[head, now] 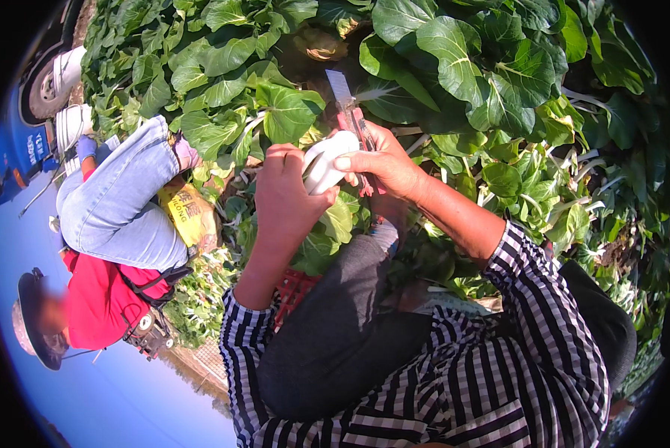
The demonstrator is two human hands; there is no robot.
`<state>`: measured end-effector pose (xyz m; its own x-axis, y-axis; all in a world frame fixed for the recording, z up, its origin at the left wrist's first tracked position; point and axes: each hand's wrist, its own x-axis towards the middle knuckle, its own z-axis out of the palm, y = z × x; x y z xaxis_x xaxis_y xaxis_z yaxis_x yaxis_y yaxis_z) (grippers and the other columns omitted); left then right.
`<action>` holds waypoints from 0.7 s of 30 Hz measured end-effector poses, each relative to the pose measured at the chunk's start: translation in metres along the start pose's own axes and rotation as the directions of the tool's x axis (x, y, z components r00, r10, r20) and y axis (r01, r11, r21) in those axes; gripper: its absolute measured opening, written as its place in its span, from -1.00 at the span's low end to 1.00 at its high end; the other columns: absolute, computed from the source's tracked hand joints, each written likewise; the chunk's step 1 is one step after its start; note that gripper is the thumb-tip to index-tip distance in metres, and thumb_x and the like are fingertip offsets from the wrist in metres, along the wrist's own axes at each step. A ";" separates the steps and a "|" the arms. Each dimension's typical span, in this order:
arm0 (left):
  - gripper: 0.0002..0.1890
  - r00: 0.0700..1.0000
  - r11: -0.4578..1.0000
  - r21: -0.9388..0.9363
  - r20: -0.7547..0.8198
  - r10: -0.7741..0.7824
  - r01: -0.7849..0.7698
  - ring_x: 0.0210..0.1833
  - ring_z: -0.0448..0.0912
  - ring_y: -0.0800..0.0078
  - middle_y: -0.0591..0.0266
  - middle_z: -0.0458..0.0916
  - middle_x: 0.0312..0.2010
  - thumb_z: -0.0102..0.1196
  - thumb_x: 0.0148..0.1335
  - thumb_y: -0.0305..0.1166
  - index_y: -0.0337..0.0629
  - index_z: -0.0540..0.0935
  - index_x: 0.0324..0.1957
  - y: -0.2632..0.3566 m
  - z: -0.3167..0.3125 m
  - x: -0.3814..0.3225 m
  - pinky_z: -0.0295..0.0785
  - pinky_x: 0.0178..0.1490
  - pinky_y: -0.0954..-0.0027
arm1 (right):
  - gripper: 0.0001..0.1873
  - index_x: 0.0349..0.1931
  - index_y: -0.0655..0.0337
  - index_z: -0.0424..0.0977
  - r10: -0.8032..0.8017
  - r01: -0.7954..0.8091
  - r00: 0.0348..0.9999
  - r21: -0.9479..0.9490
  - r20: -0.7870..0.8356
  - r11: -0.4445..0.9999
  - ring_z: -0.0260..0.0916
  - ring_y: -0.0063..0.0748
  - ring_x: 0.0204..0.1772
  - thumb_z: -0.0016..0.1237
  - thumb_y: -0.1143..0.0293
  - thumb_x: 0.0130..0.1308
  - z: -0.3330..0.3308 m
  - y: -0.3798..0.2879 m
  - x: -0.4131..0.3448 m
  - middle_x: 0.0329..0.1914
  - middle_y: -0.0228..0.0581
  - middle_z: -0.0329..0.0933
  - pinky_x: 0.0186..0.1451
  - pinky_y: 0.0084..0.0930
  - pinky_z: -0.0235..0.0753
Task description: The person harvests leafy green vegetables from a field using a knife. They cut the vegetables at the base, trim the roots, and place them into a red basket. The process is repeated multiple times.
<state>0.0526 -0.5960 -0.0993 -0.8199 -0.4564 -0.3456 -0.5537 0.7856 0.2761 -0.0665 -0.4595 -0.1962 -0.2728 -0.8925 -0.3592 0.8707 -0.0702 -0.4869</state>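
Note:
Before me, in the middle of the view, my two hands meet at the white stem base of a leafy green vegetable (330,162). My left hand (287,196) grips the stems from the left, its fingers bent around them. In my right hand (388,162) is a knife with a red handle (363,131) and a broad metal blade (339,87) pointing up and away; the thumb of that hand also presses on the white stems. Green leaves hang below the stem base, between my forearms. Part of the knife handle is hidden by my fingers.
Leafy green plants (458,61) grow beyond my hands and to the right. A red plastic crate (296,288) is partly hidden by my knee. To the left a co-worker in light jeans (122,207) sits beside a yellow printed bag (182,215). A blue vehicle (24,140) stands farther off.

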 end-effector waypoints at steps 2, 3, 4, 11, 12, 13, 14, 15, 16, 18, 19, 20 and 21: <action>-0.40 0.940 0.951 -0.191 0.286 -0.184 0.244 -0.12 0.66 0.02 0.06 0.57 -0.08 0.43 -0.15 -0.28 -0.16 0.51 0.00 -0.002 -0.015 0.006 0.57 -0.15 0.13 | -0.54 0.11 0.25 0.40 0.036 -0.036 0.999 0.023 0.022 0.999 0.49 -0.66 -0.45 0.24 0.28 0.31 0.001 0.003 -0.001 -0.35 -0.34 0.58 -0.47 -0.69 0.51; -0.42 0.989 0.989 -0.135 0.143 -0.048 0.067 -0.14 0.67 0.02 0.08 0.58 -0.06 0.41 -0.13 -0.31 -0.16 0.51 0.00 -0.005 -0.023 0.012 0.57 -0.15 0.14 | -0.51 0.15 0.26 0.38 0.077 -0.078 0.996 0.016 0.045 0.997 0.49 -0.67 -0.45 0.22 0.23 0.33 -0.002 0.004 0.000 -0.36 -0.34 0.58 -0.49 -0.68 0.49; -0.44 0.997 0.996 -0.042 0.014 0.078 -0.077 -0.16 0.67 0.03 0.09 0.59 -0.03 0.39 -0.11 -0.34 -0.15 0.51 0.01 -0.008 -0.030 0.017 0.58 -0.15 0.14 | -0.47 0.19 0.26 0.35 0.116 -0.117 0.992 0.017 0.041 0.993 0.49 -0.67 -0.46 0.20 0.18 0.36 -0.007 0.005 0.003 -0.36 -0.34 0.59 -0.50 -0.67 0.48; -0.68 0.998 0.896 0.443 -0.019 0.052 -0.038 -0.21 0.66 -0.07 -0.02 0.55 -0.04 0.21 0.03 -0.51 -0.24 0.61 -0.10 -0.083 -0.027 0.074 0.57 -0.14 0.00 | -0.62 0.07 0.27 0.39 0.303 -0.316 0.944 -0.635 -0.133 0.705 0.52 -0.41 -0.39 0.05 0.20 0.41 -0.034 0.041 0.047 -0.38 -0.18 0.56 -0.35 -0.39 0.51; -0.68 0.998 0.856 0.515 0.009 -0.062 0.049 -0.22 0.66 -0.09 -0.03 0.54 -0.04 0.20 0.04 -0.52 -0.25 0.61 -0.10 -0.100 -0.022 0.073 0.56 -0.15 -0.03 | -0.58 0.08 0.34 0.37 0.252 -0.248 0.960 -0.785 -0.121 0.567 0.61 -0.04 -0.23 0.02 0.19 0.42 -0.033 0.045 0.057 -0.29 0.06 0.61 -0.15 -0.16 0.56; -0.67 0.999 0.853 0.520 -0.019 -0.045 0.048 -0.21 0.64 -0.10 -0.02 0.50 -0.05 0.19 0.03 -0.56 -0.21 0.61 -0.08 -0.118 -0.017 0.062 0.54 -0.15 -0.04 | -0.61 0.06 0.34 0.36 0.180 -0.184 0.978 -0.835 -0.104 0.518 0.60 -0.06 -0.27 0.01 0.20 0.44 -0.030 0.049 0.066 -0.32 0.06 0.60 -0.19 -0.17 0.55; -0.64 0.997 0.888 0.460 -0.069 0.030 0.005 -0.19 0.64 -0.08 -0.01 0.49 -0.04 0.19 0.02 -0.59 -0.20 0.60 -0.06 -0.132 -0.009 0.048 0.54 -0.15 -0.02 | -0.63 0.03 0.35 0.36 0.130 -0.146 0.987 -0.880 -0.097 0.453 0.59 -0.08 -0.31 0.00 0.22 0.46 -0.026 0.054 0.076 -0.35 0.05 0.58 -0.22 -0.18 0.54; -0.61 0.994 0.919 0.393 -0.097 0.045 -0.004 -0.17 0.63 -0.07 -0.01 0.49 -0.03 0.19 0.00 -0.61 -0.19 0.59 -0.04 -0.145 0.000 0.034 0.54 -0.14 0.00 | -0.66 0.00 0.35 0.35 0.075 -0.109 0.993 -0.919 -0.087 0.379 0.57 -0.10 -0.35 -0.01 0.23 0.47 -0.020 0.057 0.085 -0.38 0.05 0.57 -0.26 -0.19 0.52; -0.59 0.994 0.927 0.375 -0.089 0.059 -0.021 -0.16 0.63 -0.05 -0.01 0.49 -0.02 0.20 -0.01 -0.62 -0.19 0.58 -0.03 -0.157 0.009 0.024 0.54 -0.14 0.02 | -0.62 -0.05 0.42 0.33 0.021 -0.028 1.000 -0.948 -0.023 0.318 0.58 0.27 -0.19 -0.03 0.20 0.48 -0.016 0.060 0.094 -0.30 0.29 0.58 -0.09 0.01 0.54; -0.54 0.997 0.947 0.319 -0.061 0.052 -0.030 -0.14 0.62 -0.02 0.00 0.49 -0.02 0.20 -0.04 -0.64 -0.20 0.56 0.00 -0.174 0.026 0.009 0.54 -0.13 0.06 | -0.60 -0.04 0.44 0.33 0.015 0.010 1.000 -0.978 0.014 0.207 0.56 0.35 -0.13 -0.03 0.20 0.46 -0.006 0.065 0.112 -0.26 0.32 0.59 -0.03 0.07 0.53; -0.54 0.991 0.942 0.332 -0.095 0.093 -0.057 -0.14 0.62 -0.01 0.01 0.50 -0.01 0.21 -0.05 -0.63 -0.22 0.56 0.00 -0.180 0.033 0.005 0.55 -0.14 0.07 | -0.60 -0.04 0.45 0.34 0.012 0.027 1.000 -0.989 0.029 0.145 0.55 0.39 -0.10 -0.03 0.20 0.46 -0.002 0.068 0.121 -0.24 0.33 0.59 0.00 0.10 0.53; -0.53 0.983 0.935 0.345 -0.130 0.132 -0.081 -0.15 0.62 0.00 0.01 0.50 -0.01 0.21 -0.05 -0.63 -0.23 0.55 0.00 -0.184 0.039 0.002 0.55 -0.15 0.08 | -0.60 0.00 0.48 0.35 0.030 0.000 1.000 -0.993 0.003 0.122 0.56 0.35 -0.10 -0.06 0.24 0.43 0.001 0.071 0.130 -0.23 0.34 0.60 0.03 0.10 0.54; -0.52 0.970 0.930 0.351 -0.165 0.179 -0.112 -0.16 0.62 0.01 0.02 0.50 0.00 0.22 -0.06 -0.62 -0.24 0.55 0.01 -0.187 0.044 0.000 0.55 -0.15 0.09 | -0.62 -0.01 0.49 0.37 0.043 -0.027 0.999 -0.995 -0.023 0.094 0.57 0.33 -0.07 -0.06 0.27 0.40 0.002 0.075 0.138 -0.20 0.34 0.60 0.04 0.06 0.56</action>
<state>0.1625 -0.7249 -0.1911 -0.9184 -0.3709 -0.1381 -0.3719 0.9281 -0.0191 -0.0381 -0.5890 -0.2812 -0.2441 -0.8843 -0.3979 -0.3182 0.4607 -0.8286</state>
